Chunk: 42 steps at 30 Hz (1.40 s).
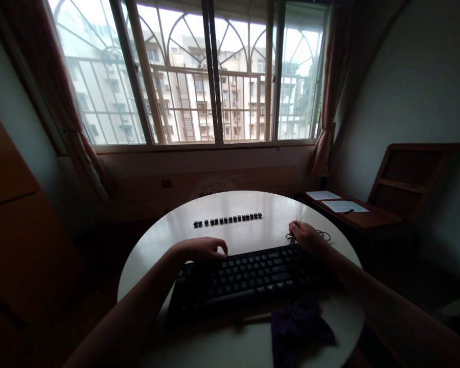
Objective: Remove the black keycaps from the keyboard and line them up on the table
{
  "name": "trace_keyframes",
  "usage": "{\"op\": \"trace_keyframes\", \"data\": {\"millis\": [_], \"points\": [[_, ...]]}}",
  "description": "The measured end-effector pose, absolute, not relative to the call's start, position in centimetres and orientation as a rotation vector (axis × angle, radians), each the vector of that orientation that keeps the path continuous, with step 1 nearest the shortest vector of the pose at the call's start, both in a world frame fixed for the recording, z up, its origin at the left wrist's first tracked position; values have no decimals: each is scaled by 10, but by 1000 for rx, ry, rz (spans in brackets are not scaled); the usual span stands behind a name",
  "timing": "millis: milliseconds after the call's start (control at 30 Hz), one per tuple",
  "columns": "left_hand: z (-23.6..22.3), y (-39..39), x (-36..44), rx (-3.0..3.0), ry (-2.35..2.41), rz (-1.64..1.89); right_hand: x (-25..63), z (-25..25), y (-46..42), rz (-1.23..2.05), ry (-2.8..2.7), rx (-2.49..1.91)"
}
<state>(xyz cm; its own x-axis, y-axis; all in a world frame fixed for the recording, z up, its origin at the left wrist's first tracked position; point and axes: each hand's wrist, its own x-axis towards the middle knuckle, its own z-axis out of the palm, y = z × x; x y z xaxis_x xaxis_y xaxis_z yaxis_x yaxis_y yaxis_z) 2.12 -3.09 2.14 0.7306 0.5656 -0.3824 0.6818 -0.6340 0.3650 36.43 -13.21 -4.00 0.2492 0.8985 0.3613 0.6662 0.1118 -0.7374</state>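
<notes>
A black keyboard (249,278) lies on a round white table (153,255) in front of me. My left hand (201,250) rests at the keyboard's far left edge, fingers curled down onto it. My right hand (306,236) sits at the keyboard's far right corner, closed on a thin wire tool (298,217) whose prongs stick up above the fingers. Beyond the keyboard, a row of several loose black keycaps (228,220) is lined up on the table.
A purple cloth (297,327) lies at the table's near edge. A black cable (324,235) curls by my right hand. A wooden side desk with papers (339,204) stands to the right, a barred window (214,76) ahead, wooden furniture (15,245) on the left.
</notes>
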Motion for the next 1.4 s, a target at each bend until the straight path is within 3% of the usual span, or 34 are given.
{"op": "trace_keyframes", "data": {"millis": [367,533,700,867,1000,1167,1400], "points": [[24,-34,20,2442,934,-315,356,-41,-142,277,-1682,-1571],[24,-33,20,2466,932,-312,359,-40,-142,306,-1504,-1555],[25,-35,21,2436,952,-319,365,-39,-142,540,-1157,-1408],[27,-37,21,2444,962,-328,362,-34,-149,472,-1107,-1259],[30,-41,23,2569,944,-221,350,-27,-166,284,-1270,-1216],[41,-65,31,2692,772,159,323,-17,-191,105,-1852,-1155],[47,-104,48,2718,511,234,296,-15,-200,-110,-2350,-907]]}}
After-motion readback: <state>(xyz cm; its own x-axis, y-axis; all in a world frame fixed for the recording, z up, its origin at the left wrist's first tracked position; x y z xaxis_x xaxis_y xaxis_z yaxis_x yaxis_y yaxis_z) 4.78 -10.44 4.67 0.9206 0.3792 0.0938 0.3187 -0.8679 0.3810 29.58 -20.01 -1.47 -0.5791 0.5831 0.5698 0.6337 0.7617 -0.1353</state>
